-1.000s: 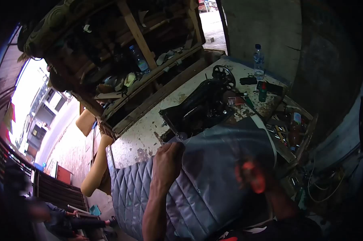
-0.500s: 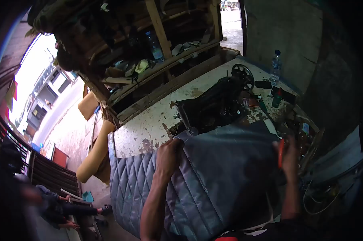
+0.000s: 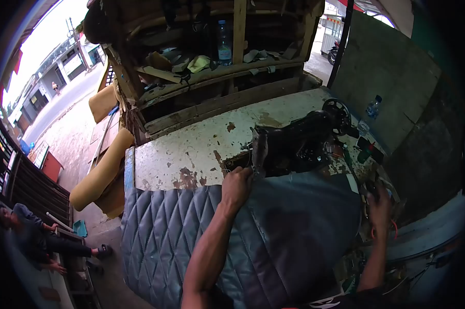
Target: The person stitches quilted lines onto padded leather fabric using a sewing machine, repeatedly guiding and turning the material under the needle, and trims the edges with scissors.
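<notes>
From the head view, the left hand [image 3: 237, 186] has a pretty narrow grip, fingers curled together right at the top edge of a padded sheet [image 3: 170, 232]; what's pinched inside is hidden, so can't say. The right hand [image 3: 380, 206] is motion-blurred just past the sheet's right end, with an orange loop [image 3: 373, 232] by its wrist. Can't tell if that grip is closed on anything.

The sheet's a shiny grey-blue, leather-looking thing. Left of the left grip it's all puffy stitched diamonds, below and a bit right of it there are straight slanting seams, and further right it goes plain and smooth with a dark shadow over it. It lies below both grips, over the near side of the bench [image 3: 186, 149]. As far as it shows, the long axis runs crosswise, quilted end to the left, plain rounded end toward the right grip. The lower part runs toward the wearer.

The black sewing machine [image 3: 299, 136] sits up and right of the left grip, needle end just beside those fingers, long axis slanting away to the handwheel [image 3: 336, 114]. Beyond the left grip, the bench is white, paint flaking badly.
</notes>
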